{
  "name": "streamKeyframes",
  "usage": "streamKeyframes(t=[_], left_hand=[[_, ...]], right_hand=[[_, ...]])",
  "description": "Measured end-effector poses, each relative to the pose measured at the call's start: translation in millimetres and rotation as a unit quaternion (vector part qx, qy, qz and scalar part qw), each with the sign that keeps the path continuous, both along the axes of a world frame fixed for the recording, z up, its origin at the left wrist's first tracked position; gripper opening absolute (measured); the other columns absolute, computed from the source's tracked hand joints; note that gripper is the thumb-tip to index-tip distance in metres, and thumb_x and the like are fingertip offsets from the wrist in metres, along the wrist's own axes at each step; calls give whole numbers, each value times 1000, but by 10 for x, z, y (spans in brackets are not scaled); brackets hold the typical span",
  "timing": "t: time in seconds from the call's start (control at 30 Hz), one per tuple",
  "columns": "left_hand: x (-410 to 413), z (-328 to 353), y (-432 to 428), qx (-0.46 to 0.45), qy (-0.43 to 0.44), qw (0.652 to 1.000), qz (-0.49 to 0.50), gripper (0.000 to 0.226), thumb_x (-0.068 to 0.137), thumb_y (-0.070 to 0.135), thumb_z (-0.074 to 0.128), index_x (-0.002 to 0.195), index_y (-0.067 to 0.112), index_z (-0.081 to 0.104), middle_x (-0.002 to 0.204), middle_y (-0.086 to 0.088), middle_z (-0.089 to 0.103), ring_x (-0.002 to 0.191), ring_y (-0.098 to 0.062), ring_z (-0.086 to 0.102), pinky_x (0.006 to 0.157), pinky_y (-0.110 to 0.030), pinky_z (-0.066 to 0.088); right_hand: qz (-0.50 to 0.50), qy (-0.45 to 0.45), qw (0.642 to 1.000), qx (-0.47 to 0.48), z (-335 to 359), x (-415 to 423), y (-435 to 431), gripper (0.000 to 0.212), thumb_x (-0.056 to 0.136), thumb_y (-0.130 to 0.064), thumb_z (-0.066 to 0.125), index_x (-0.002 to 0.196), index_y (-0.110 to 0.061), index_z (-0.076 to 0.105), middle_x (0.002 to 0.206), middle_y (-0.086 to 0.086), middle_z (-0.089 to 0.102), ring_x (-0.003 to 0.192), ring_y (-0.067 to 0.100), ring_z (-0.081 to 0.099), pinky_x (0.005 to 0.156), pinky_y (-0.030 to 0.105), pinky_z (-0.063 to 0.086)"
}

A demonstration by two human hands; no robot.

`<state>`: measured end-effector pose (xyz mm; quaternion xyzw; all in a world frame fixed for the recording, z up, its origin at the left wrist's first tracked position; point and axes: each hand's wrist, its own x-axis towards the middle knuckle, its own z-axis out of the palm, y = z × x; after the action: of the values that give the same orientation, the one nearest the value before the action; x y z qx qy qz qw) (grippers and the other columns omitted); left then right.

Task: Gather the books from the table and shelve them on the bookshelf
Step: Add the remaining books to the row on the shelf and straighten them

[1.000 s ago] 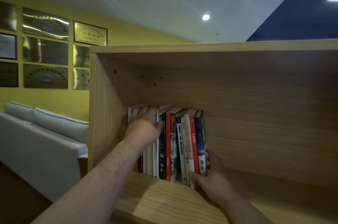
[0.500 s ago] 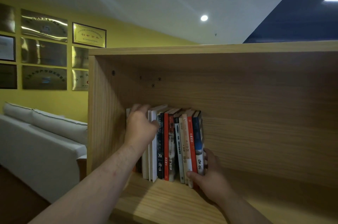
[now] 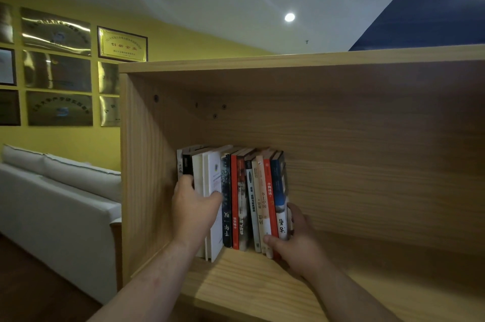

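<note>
A row of books point(image 3: 242, 198) stands upright, spines outward, against the left wall of the pale wooden bookshelf point(image 3: 367, 164). White spines sit towards the left, then dark, red and cream, with blue at the right end.

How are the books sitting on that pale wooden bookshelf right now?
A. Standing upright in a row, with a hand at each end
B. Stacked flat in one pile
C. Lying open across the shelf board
A: the row of upright books stands spines-out on the pale wooden bookshelf, with the left hand gripping its left end and the right hand holding its right end.
</note>
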<state>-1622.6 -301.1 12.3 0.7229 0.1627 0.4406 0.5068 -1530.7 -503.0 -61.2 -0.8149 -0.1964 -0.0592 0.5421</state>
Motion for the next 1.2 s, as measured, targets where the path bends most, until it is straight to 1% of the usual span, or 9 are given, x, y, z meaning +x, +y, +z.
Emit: streamKeyframes(t=[0.07,0.27,0.4,0.53,0.67,0.73,0.87,1.0,1.2], left_hand=[[-52,-142,10,-15,-23,999,-32,35,78,17,77,94,38,53,102,0,65,86,-20,69,63,-37,62],[-146,-307,-80,-33,-43,997,-62,28,89,10,71,100,27,52,99,7,65,91,-8,66,59,-15,50],[-461,-326,-58,-12,-63,998,-23,25,91,15,70,109,20,53,96,9,62,88,-7,63,57,-22,50],[-806,-354,57,-11,-84,996,-8,24,91,15,68,111,20,55,97,12,61,89,-11,62,63,-32,54],[-1061,-248,146,-28,-117,991,-52,24,91,8,68,109,21,60,101,11,68,93,-16,67,71,-37,54],[-1117,-165,104,-86,-120,983,-106,19,92,5,66,103,20,64,101,4,73,90,-23,71,75,-43,57],[-1126,-56,-97,-236,-92,942,-222,12,92,7,63,103,13,66,97,-10,77,84,-33,73,72,-47,58],[-1003,-12,-350,-304,-59,903,-297,13,94,5,60,106,8,64,100,-15,78,86,-39,74,74,-50,58],[-808,103,-794,-280,-28,896,-342,16,93,8,64,108,12,65,101,-12,78,88,-36,75,76,-50,60]], right_hand=[[-1,11,1000,3,1,2,2,86,68,-30,88,133,-58,40,120,-13,49,106,21,66,76,46,65],[10,27,999,20,35,-22,9,78,72,-22,88,129,-56,46,121,-3,57,104,23,69,71,43,66],[-3,4,1000,-10,72,-66,0,73,73,-30,87,129,-53,47,121,-7,60,104,16,68,74,37,66],[21,8,998,-57,157,-195,-26,66,84,-33,80,129,-60,40,120,-13,50,98,2,57,63,14,53],[21,-10,992,-127,231,-319,-31,78,93,-50,64,157,-46,19,136,-8,45,115,9,53,87,24,52],[22,23,998,-63,249,-393,-44,67,96,-49,60,155,-42,29,142,-6,51,122,16,58,100,40,54],[26,111,976,185,365,-629,-74,41,99,-36,61,138,-36,49,114,-8,61,105,26,69,81,49,63],[97,124,967,198,648,-918,-270,49,93,-57,48,112,-17,69,110,8,77,105,30,72,84,41,58],[81,148,959,227,803,-1109,-530,30,99,-30,62,122,-11,59,104,8,79,89,27,78,74,48,65]])
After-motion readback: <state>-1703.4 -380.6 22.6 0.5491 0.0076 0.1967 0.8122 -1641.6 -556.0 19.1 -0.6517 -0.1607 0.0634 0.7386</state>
